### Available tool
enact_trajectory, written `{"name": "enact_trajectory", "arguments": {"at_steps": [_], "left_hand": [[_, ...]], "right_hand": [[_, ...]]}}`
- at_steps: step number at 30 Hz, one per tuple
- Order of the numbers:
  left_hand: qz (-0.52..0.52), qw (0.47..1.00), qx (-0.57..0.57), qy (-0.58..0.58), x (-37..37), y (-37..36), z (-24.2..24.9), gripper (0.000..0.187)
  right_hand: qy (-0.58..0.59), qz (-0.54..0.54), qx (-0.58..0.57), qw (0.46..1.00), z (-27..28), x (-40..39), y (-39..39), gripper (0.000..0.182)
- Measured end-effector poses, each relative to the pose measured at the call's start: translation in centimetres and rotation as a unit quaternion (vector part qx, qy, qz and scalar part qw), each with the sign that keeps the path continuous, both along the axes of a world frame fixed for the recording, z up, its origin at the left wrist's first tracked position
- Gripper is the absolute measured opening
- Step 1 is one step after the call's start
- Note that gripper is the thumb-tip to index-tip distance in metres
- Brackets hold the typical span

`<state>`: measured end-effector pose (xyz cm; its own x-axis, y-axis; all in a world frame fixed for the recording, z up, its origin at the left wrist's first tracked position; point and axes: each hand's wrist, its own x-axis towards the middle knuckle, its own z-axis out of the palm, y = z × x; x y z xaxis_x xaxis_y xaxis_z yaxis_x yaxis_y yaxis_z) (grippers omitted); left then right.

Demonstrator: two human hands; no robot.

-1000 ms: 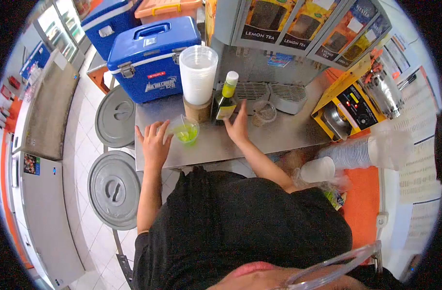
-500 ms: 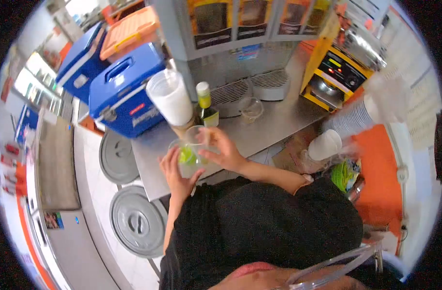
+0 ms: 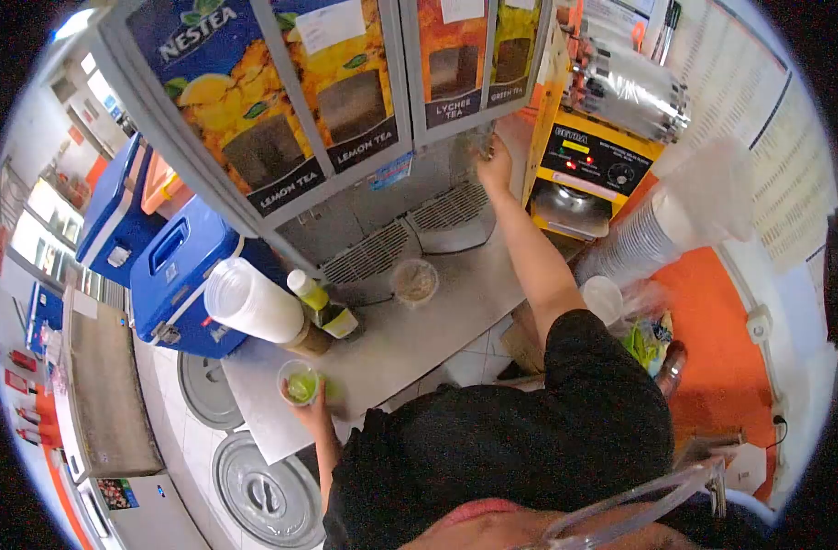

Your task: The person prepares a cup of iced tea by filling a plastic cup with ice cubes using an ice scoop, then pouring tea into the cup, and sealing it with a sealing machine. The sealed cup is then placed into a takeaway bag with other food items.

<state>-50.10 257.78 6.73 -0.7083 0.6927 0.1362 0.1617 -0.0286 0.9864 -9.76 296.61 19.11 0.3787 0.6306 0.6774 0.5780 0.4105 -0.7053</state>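
Head view: left hand [image 3: 313, 410] closed around a clear cup with green liquid [image 3: 299, 382], which stands on the steel table [image 3: 437, 330] near its front left corner. Right hand [image 3: 495, 165] raised at the tea dispenser [image 3: 345, 101], fingers closed on a clear cup [image 3: 480, 142] under the far spout. Between the hands: a green bottle [image 3: 323, 307], a stack of clear cups [image 3: 249, 302], a small glass cup [image 3: 413, 280]. Yellow sealing machine [image 3: 593, 174] just beside the right hand.

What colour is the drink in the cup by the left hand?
Bright green, in the small clear plastic cup; head view.
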Motion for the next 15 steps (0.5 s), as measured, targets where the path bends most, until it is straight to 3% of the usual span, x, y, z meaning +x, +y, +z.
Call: {"name": "enact_trajectory", "arguments": {"at_steps": [4, 6, 9, 13, 15], "left_hand": [[0.009, 1.0, 0.006, 0.022, 2.1, -0.3, 1.9, 0.078], [-0.003, 0.997, -0.013, 0.077, 3.1, -1.0, 2.3, 0.078], [-0.029, 0.999, -0.001, 0.017, 5.3, -1.6, 4.1, 0.079], [-0.034, 0.999, -0.003, 0.036, 7.9, -1.7, 7.0, 0.078], [-0.056, 0.996, -0.004, 0.064, 7.9, -1.4, 7.1, 0.08]], "right_hand": [[-0.028, -0.021, -0.023, 0.999, 1.0, -0.4, 1.9, 0.043], [-0.013, 0.026, -0.02, 0.999, 1.4, -0.2, 2.0, 0.042], [-0.035, 0.01, -0.03, 0.999, 1.1, 0.0, 2.4, 0.041], [-0.01, 0.058, 0.017, 0.998, -0.2, 0.4, 4.0, 0.039], [-0.002, 0.067, -0.025, 0.997, 0.2, 0.3, 3.7, 0.036]]}}
